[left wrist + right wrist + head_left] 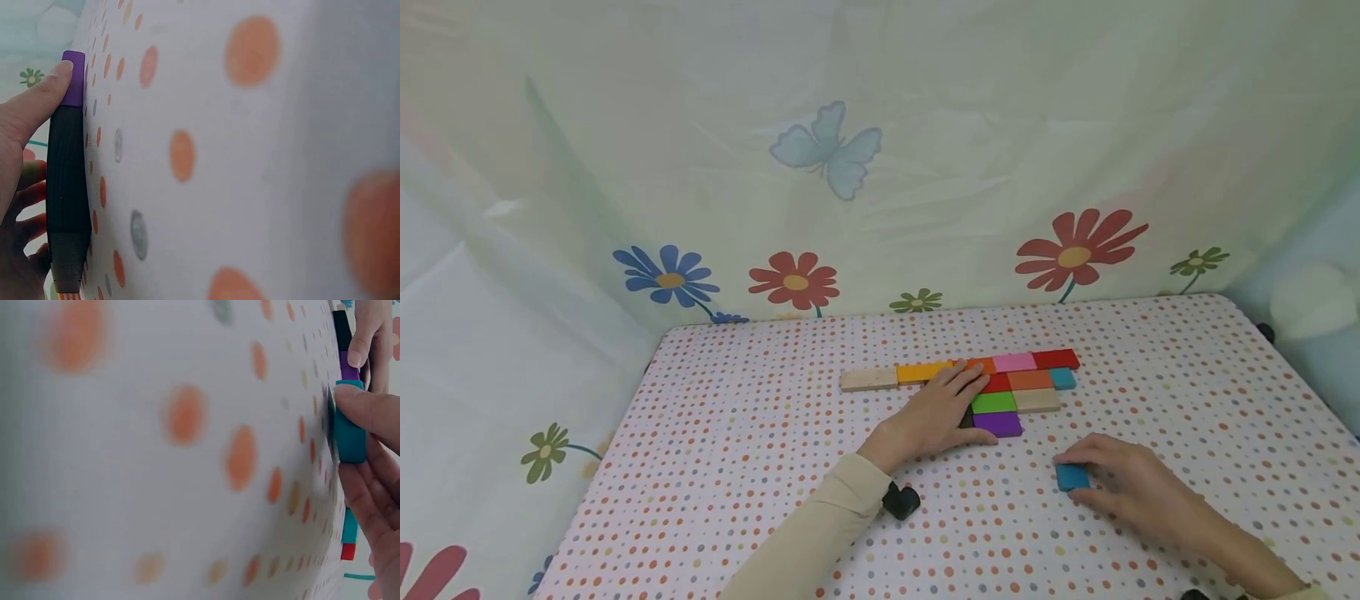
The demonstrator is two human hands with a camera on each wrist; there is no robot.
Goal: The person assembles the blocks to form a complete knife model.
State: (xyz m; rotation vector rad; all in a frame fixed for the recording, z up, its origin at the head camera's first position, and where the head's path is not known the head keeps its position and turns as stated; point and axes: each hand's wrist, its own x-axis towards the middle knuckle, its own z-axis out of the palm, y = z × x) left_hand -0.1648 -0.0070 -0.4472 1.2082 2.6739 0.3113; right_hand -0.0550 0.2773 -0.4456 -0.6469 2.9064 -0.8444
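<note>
My right hand [1138,487] pinches a blue block [1072,477] between thumb and fingers, near the tabletop; the right wrist view shows the thumb on one end of this blue block [351,434]. To its left, my left hand [932,417] lies over a flat group of coloured blocks with fingers extended. Its thumb touches the purple block [74,87] in the left wrist view, beside a black block [65,169]. Next to the hand show a green block [994,403], a red block [997,383] and a plain wooden block [1037,401]. Some blocks are hidden under the hand.
Along the back of the group runs a row with a wooden block [868,381], a yellow block [919,372], a pink block [1015,362] and a dark red block [1056,359]. A dotted cloth [737,433] covers the table; a flowered curtain [955,200] hangs behind.
</note>
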